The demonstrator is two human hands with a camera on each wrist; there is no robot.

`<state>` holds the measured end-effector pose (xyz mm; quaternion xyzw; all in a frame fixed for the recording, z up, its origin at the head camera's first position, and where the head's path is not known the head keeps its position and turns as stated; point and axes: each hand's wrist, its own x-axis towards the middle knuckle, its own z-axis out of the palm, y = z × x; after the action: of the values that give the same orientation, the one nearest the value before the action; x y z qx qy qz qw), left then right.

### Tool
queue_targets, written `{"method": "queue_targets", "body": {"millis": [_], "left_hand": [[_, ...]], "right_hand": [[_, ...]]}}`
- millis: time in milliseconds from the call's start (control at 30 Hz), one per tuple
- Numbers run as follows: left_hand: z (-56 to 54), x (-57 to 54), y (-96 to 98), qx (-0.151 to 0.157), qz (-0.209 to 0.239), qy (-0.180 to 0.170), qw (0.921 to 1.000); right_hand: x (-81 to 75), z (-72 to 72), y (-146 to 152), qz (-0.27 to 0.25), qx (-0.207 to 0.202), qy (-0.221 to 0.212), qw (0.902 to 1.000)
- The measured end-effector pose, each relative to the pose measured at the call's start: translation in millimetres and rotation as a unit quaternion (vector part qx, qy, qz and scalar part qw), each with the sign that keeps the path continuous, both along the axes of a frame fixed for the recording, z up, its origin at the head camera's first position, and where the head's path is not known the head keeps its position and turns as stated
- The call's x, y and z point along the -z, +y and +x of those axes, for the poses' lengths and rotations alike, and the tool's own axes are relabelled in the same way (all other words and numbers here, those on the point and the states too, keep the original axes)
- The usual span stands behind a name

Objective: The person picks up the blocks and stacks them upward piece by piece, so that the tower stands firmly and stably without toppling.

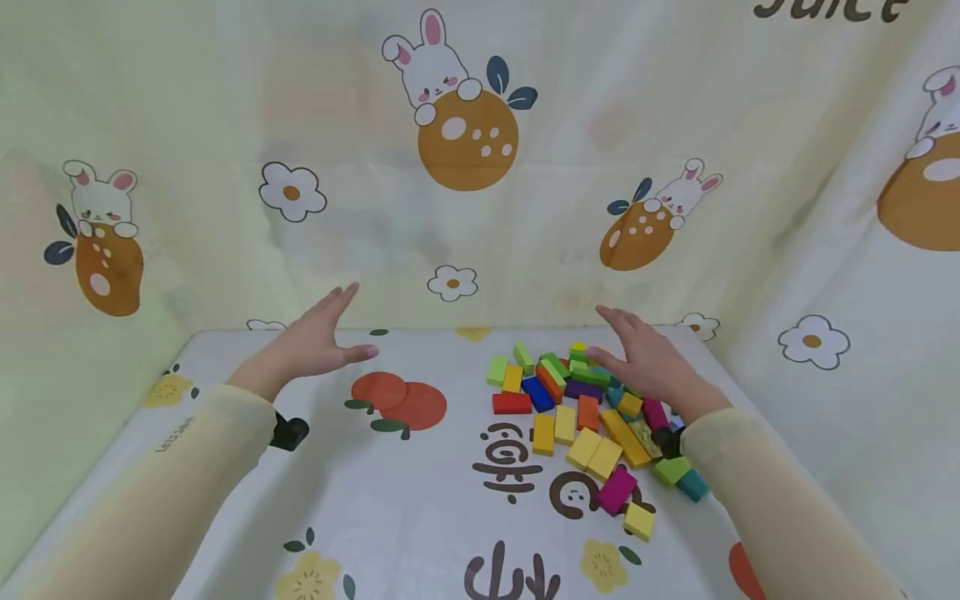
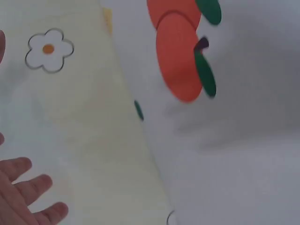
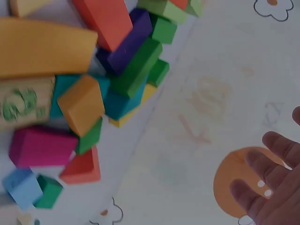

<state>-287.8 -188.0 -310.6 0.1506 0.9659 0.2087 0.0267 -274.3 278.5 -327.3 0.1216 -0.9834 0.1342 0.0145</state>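
Painted-looking blocks [image 1: 588, 412], loose heap, right of centre; none held.
Head: L hand [image 1: 306, 340], left of centre, thumb spread from straight fingers, nothing in it; R hand [image 1: 654, 358] likewise, above the heap's upper right. L wrist: fingertips at lower left, apart, nothing pinched, bare cloth [image 2: 234, 183] at right. R wrist: fingers spread, lower right, clear of the blocks at upper left. Handling (my guess): wood, so prob. light, stiff, not fragile, maybe slick on flat faces. Best hold: opp. sides, thumb vs. fingers; yellow block [image 1: 639, 522], lower right of head view, looks easiest, sides free.
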Motion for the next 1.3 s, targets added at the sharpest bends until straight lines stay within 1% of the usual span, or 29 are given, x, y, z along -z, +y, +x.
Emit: {"method": "queue_targets", "body": {"millis": [133,200,333,400,467,633,733,867,1000,1100,1300], "left_hand": [[-5.5,18.5,20.2,0.038,0.050,-0.019,0.9979],[-7.5,28.1,32.4,0.054,0.063,-0.034,0.9960],[-11.0,46.2,59.9,0.069,0.068,-0.075,0.9925],[-12.9,53.6,75.3,0.071,0.067,-0.093,0.9908],[-14.0,59.2,90.1,0.079,0.065,-0.104,0.9894],[-15.6,71.0,121.5,0.088,0.057,-0.124,0.9868],[-17.3,78.3,135.2,0.088,0.052,-0.135,0.9855],[-19.3,85.0,149.2,0.101,0.046,-0.141,0.9838],[-22.8,91.1,160.8,0.127,0.037,-0.139,0.9814],[-25.3,95.3,169.2,0.140,0.032,-0.140,0.9797],[-29.0,100.9,185.7,0.165,0.022,-0.137,0.9764]], "right_hand": [[12.5,6.7,-8,-0.017,-0.008,-0.013,0.9997],[18.5,11.2,-14,-0.023,-0.013,-0.020,0.9994],[30.8,19.5,-25,-0.029,-0.025,-0.044,0.9983],[36.8,22.6,-28,-0.036,-0.031,-0.058,0.9972],[43.5,24.2,-30,-0.042,-0.039,-0.069,0.9960],[58.6,27.8,-34,-0.067,-0.047,-0.098,0.9918],[67.8,29.7,-34,-0.076,-0.052,-0.115,0.9892],[77.5,30.0,-33,-0.077,-0.063,-0.127,0.9870],[83.1,28.5,-32,-0.064,-0.062,-0.122,0.9885],[86.2,27.2,-33,-0.053,-0.054,-0.117,0.9903],[85.4,27.3,-35,-0.035,-0.040,-0.126,0.9907]]}}
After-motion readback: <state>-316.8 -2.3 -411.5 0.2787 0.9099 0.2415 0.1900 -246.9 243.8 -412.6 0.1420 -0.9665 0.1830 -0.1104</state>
